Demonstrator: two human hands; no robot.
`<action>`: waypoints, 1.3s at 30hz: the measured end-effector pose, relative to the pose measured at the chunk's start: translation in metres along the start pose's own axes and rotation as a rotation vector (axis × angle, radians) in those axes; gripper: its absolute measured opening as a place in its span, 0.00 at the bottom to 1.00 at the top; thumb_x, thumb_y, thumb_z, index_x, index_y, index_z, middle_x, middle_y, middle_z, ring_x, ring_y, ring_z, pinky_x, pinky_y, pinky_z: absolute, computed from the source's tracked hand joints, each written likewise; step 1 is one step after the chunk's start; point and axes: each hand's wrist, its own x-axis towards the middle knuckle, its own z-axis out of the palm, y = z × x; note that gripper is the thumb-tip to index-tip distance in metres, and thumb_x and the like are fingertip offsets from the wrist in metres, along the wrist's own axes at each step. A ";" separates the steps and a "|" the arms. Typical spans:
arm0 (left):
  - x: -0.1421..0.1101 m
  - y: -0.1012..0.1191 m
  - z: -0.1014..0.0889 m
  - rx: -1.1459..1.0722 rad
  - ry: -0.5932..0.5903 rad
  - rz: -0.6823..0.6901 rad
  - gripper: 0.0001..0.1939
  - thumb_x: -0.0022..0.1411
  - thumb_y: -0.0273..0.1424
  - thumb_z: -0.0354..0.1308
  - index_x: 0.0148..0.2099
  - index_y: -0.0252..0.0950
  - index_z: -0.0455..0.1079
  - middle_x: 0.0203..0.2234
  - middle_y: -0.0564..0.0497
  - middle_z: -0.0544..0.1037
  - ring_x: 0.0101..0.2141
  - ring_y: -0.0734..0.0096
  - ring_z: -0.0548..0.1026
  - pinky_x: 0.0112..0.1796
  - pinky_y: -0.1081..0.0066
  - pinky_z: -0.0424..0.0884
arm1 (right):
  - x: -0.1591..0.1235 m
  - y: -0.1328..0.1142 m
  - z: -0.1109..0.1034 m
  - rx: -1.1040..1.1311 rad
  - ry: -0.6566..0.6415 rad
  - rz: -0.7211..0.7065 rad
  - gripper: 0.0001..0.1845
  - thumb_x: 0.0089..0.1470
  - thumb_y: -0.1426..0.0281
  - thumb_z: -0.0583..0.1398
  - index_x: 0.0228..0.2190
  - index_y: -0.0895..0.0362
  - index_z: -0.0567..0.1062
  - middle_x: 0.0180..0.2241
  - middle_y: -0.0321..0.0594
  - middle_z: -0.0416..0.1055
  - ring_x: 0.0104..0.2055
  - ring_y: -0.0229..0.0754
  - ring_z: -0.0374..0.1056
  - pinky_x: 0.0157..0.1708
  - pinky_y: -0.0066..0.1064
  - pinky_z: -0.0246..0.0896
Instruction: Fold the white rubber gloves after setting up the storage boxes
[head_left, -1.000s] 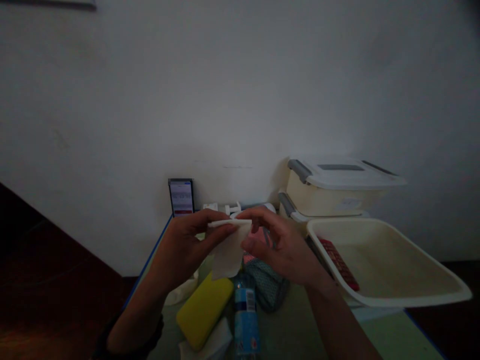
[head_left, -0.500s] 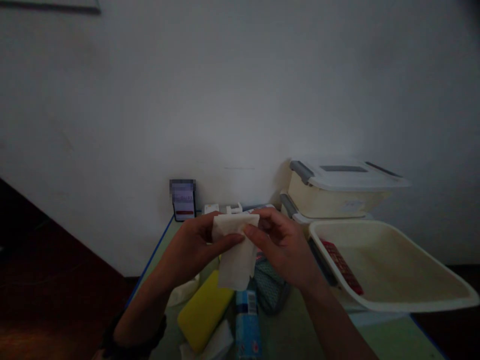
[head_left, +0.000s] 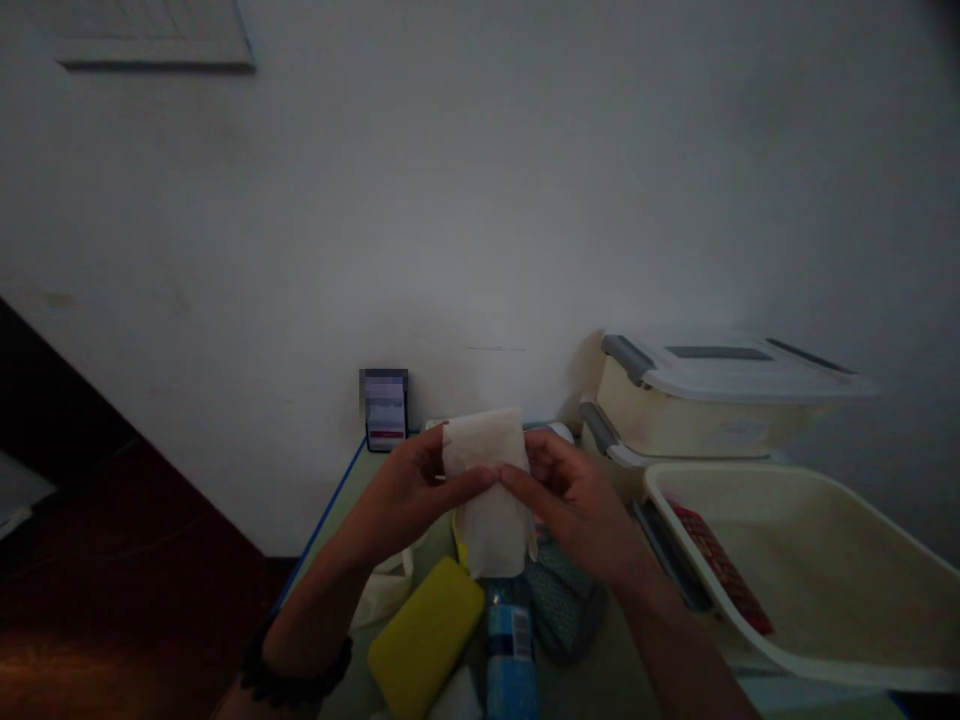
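Between my two hands hangs a folded white tissue [head_left: 491, 530], held up over the table. My left hand [head_left: 416, 485] pinches its left side, thumb lying across the front and fingers behind. On the other side my right hand [head_left: 574, 495] grips it the same way, and the two thumb tips nearly meet at its middle. Below the tissue lie a yellow sponge [head_left: 427, 640] and a blue-labelled bottle [head_left: 511, 640]. A grey-green mesh cloth item [head_left: 566, 600] is partly hidden by my right hand.
A phone [head_left: 386, 412] leans against the wall at the table's back left. To the right, a cream basin [head_left: 810, 500] holds a red patterned packet [head_left: 724, 570]. Behind it, lidded storage boxes [head_left: 697, 415] are stacked. A white item [head_left: 457, 695] lies by the sponge.
The tissue has been turned up and spread, so more of its face shows above my thumbs. Both thumbs have moved together at its middle. The view has shifted left and up a little.
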 end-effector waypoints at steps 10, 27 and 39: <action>-0.013 0.015 0.004 -0.024 0.198 0.070 0.12 0.49 0.30 0.69 0.36 0.34 0.73 0.28 0.52 0.83 0.25 0.74 0.78 0.25 0.81 0.74 | -0.006 -0.007 0.000 0.070 -0.070 0.062 0.13 0.52 0.65 0.65 0.40 0.54 0.72 0.34 0.36 0.79 0.35 0.37 0.76 0.38 0.28 0.71; -0.011 0.011 0.002 -0.150 0.119 -0.011 0.15 0.51 0.34 0.68 0.41 0.35 0.72 0.27 0.51 0.82 0.26 0.70 0.79 0.26 0.76 0.75 | -0.013 -0.016 -0.015 -0.013 -0.137 0.047 0.15 0.52 0.65 0.65 0.43 0.52 0.75 0.36 0.37 0.78 0.36 0.38 0.74 0.39 0.32 0.72; -0.014 0.012 0.004 -0.104 0.028 -0.030 0.26 0.50 0.33 0.69 0.50 0.36 0.65 0.27 0.52 0.80 0.26 0.69 0.78 0.25 0.76 0.74 | -0.018 -0.018 -0.014 -0.228 -0.051 0.010 0.12 0.51 0.64 0.65 0.38 0.53 0.76 0.33 0.38 0.76 0.34 0.40 0.74 0.33 0.32 0.72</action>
